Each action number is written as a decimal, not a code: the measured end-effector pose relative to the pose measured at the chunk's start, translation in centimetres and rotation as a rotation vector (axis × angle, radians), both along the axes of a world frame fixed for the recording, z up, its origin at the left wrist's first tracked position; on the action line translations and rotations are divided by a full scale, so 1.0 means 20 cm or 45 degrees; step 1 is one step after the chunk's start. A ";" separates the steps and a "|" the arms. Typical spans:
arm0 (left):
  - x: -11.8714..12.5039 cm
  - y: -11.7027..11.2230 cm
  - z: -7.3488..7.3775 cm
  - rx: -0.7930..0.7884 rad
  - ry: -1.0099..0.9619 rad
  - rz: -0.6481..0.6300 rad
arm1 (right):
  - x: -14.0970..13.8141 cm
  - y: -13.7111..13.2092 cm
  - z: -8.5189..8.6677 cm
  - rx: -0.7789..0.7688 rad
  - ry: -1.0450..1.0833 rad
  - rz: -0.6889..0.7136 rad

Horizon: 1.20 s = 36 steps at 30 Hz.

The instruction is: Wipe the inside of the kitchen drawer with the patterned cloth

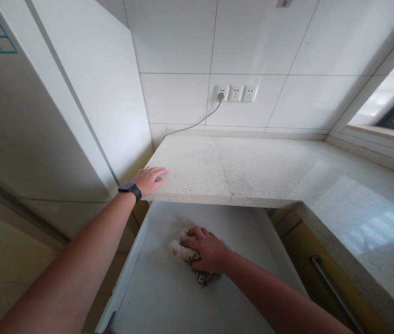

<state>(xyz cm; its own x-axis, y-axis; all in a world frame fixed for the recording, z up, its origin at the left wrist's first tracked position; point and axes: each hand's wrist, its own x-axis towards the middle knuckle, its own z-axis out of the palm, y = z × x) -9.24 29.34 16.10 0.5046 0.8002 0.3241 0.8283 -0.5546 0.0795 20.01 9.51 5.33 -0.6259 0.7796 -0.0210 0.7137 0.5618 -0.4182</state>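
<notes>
Cloth (179, 248) is lying bunched on the white floor of the open drawer (162, 301), just below the centre of the frame, as the head view is showing it. Your right hand (209, 250) is coming in from the lower right and pressing down on it; its fingers are spreading and curling over the folds, gripping the bundle against the drawer floor. Your left hand (150, 180) is resting on the near left corner of the countertop (269, 171), left of centre, its fingers stretching out loosely and holding nothing.

For good work here, you should be pressing evenly through the palm and fingers, tucking loose folds under your hand so that none are trailing. Near the side walls, you would probably do best by turning the bundle and leading with its edge. Your left hand seems to be serving well as a brace; you should be leaning on it lightly while reaching toward the back, where the countertop is overhanging the drawer.

The cloth is looking soft and crumpled: a pale, fluffy part is bulging out on the left, and a dark-patterned part is poking out below your hand. Your palm is hiding the rest, and you cannot tell whether it is damp.
</notes>
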 end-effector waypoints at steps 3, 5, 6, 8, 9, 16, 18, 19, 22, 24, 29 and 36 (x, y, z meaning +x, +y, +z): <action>0.00 0.00 0.00 -0.003 -0.003 -0.002 | 0.00 0.00 0.01 -0.001 -0.003 -0.003; 0.00 0.00 0.00 0.000 -0.014 -0.007 | 0.00 -0.01 0.01 0.001 -0.004 -0.006; 0.00 0.00 0.00 0.001 -0.018 -0.007 | 0.00 -0.01 0.01 0.000 -0.005 -0.006; 0.00 0.00 -0.01 0.002 -0.021 -0.007 | 0.00 -0.01 0.01 -0.007 -0.010 -0.007; 0.00 0.01 -0.01 0.002 -0.020 -0.008 | 0.00 -0.01 0.01 -0.010 -0.015 -0.008; -0.01 0.01 -0.02 0.014 -0.027 -0.009 | -0.01 -0.01 0.01 0.002 -0.028 -0.013; -0.01 0.01 -0.02 0.023 -0.031 -0.015 | -0.01 -0.02 0.01 -0.001 -0.033 -0.014; -0.01 0.02 -0.03 0.027 -0.033 -0.015 | -0.01 -0.02 0.02 0.000 -0.039 -0.019; -0.01 0.02 -0.03 0.028 -0.026 -0.010 | -0.02 -0.03 0.02 0.015 -0.069 -0.029; -0.01 0.01 -0.02 0.026 -0.020 -0.002 | -0.03 -0.02 0.02 0.037 -0.093 -0.013; 0.00 0.00 -0.01 0.030 -0.014 0.005 | -0.02 0.11 0.01 0.113 -0.193 -0.148; -0.01 0.01 -0.01 0.014 -0.023 -0.011 | -0.04 0.15 0.00 0.124 -0.232 -0.384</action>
